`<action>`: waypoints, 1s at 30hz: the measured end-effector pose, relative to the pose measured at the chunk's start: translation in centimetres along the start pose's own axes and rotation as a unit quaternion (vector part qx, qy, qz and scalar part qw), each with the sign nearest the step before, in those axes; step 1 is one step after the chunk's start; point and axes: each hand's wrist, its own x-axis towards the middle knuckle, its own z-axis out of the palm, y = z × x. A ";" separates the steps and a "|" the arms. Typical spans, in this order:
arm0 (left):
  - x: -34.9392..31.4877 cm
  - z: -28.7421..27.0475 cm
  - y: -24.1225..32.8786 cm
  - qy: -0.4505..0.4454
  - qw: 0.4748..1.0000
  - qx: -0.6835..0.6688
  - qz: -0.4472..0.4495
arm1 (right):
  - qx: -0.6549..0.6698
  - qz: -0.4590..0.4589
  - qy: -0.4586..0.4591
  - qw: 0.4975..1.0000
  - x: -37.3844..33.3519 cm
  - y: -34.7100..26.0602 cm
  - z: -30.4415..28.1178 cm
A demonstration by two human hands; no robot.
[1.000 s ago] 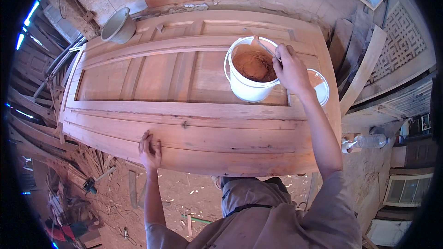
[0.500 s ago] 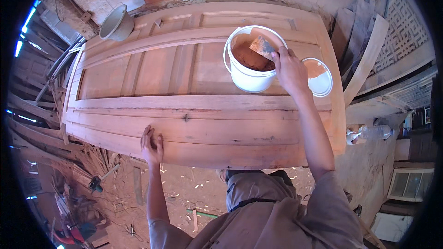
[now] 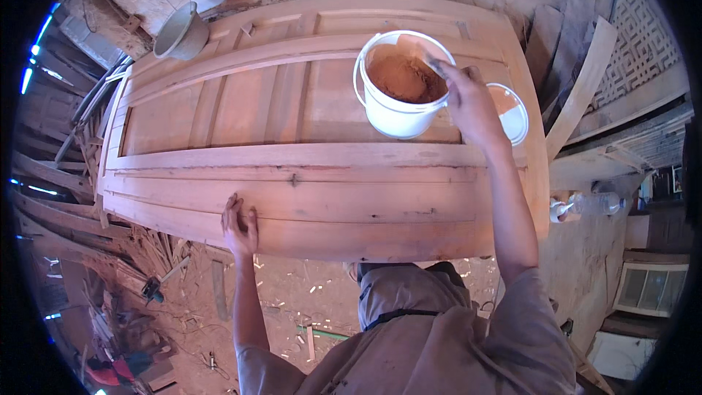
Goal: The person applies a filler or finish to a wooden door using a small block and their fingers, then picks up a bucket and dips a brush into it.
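Note:
A white bucket (image 3: 398,118) with reddish-brown putty (image 3: 404,79) inside stands on the wooden panelled door (image 3: 409,197). Over the bucket's right rim, my right hand (image 3: 474,102) is closed on a putty knife (image 3: 436,66), whose blade is seen nearly edge-on and partly hidden by my fingers. Putty is smeared up the bucket's inner wall. My left hand (image 3: 240,227) lies on the near edge of the door with its fingers apart, holding nothing. To the right of the bucket, partly behind my right wrist, lies its putty-stained white lid (image 3: 515,123).
A grey plastic tub (image 3: 183,35) sits at the door's far left corner. Boards lean on the right, one pale plank (image 3: 585,80) close to the door. A clear plastic bottle (image 3: 596,203) is beyond the right end. Wood scraps and shavings litter the floor (image 3: 285,292).
The putty knife has come up from inside the bucket to its right rim and turned, so its broad blade no longer shows. My right hand shifted slightly right; my left hand stayed on the door edge.

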 end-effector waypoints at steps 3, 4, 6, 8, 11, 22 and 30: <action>0.4 0.6 -0.5 -0.008 1.000 0.000 -0.010 | 0.396 0.183 -0.033 0.899 -3.5 0.3 -1.5; 0.1 0.8 -0.5 -0.013 1.000 0.001 -0.012 | 0.506 0.209 -0.011 0.837 -5.6 -0.1 -2.5; -0.3 0.6 -0.3 -0.019 1.000 0.006 0.000 | 0.645 0.241 0.028 0.725 -11.0 0.7 -3.7; -0.1 0.7 -0.7 -0.017 1.000 -0.003 0.013 | 0.686 0.261 0.056 0.677 -17.8 0.9 -3.9; -0.5 0.5 -1.3 -0.019 1.000 0.006 0.020 | 0.679 0.308 0.081 0.662 -28.7 0.6 -2.3; -0.1 0.7 -0.6 -0.013 0.999 0.013 0.034 | 0.060 0.292 0.042 0.954 -43.1 -5.9 9.2; -0.6 0.8 -1.6 0.004 0.999 0.008 0.045 | 0.019 0.257 0.149 0.955 -41.1 -4.3 14.0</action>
